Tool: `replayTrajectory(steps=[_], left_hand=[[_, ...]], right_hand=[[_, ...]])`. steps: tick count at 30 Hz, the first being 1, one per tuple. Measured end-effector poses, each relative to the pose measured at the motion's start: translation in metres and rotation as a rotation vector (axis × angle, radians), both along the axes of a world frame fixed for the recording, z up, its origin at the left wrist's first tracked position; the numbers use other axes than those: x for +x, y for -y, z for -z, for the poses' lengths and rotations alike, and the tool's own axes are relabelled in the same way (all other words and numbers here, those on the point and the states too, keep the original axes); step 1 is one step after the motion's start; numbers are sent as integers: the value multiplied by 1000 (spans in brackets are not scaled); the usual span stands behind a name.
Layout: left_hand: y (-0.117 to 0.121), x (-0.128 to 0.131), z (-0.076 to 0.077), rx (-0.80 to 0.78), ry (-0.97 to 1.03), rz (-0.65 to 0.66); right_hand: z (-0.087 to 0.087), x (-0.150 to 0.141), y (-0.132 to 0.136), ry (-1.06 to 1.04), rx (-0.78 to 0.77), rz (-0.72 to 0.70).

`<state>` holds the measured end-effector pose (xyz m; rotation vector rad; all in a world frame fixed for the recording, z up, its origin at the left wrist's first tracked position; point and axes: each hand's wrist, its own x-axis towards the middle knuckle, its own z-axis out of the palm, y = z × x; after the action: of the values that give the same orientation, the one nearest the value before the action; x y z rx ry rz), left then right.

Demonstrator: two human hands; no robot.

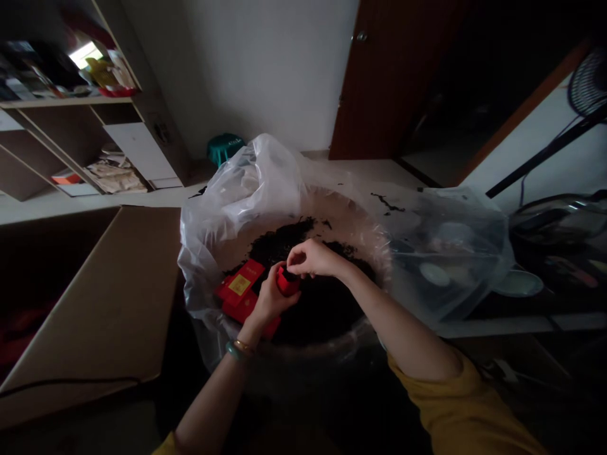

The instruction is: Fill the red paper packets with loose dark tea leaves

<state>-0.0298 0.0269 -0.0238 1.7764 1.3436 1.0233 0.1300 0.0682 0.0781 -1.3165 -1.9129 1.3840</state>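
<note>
A big round basin [360, 328] lined with a clear plastic bag [246, 183] holds a heap of dark loose tea leaves [322, 303]. My left hand [271, 297] is wrapped round a small red packet [287, 282] held over the heap. My right hand [310, 258] pinches at the packet's open top, fingers pressed together on something I cannot make out. Several flat red packets with gold labels [239, 287] lie on the basin's left side, just beside my left hand.
An open cardboard box [109, 303] stands at the left. Behind it is a shelf unit [71, 139] with papers and clutter. A clear bag of dishes [446, 259], a pot [559, 234] and a fan [588, 82] lie to the right. A brown door [389, 69] is behind.
</note>
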Motion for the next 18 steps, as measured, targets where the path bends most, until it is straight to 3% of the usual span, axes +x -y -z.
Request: replayTrajectory(steps=[4, 8, 10, 13, 18], left_hand=[[0, -2, -1, 10, 50, -26], [-1, -3, 0, 21, 128, -64], [-2, -2, 0, 25, 158, -87], [-2, -2, 0, 46, 184, -90], [-2, -4, -2, 84, 174, -76]], right_hand=[[6, 17, -11, -238, 24, 160], [14, 31, -12, -134, 182, 275], [16, 28, -3, -21, 330, 226], [17, 13, 17, 127, 512, 34], [14, -6, 35, 247, 568, -95]])
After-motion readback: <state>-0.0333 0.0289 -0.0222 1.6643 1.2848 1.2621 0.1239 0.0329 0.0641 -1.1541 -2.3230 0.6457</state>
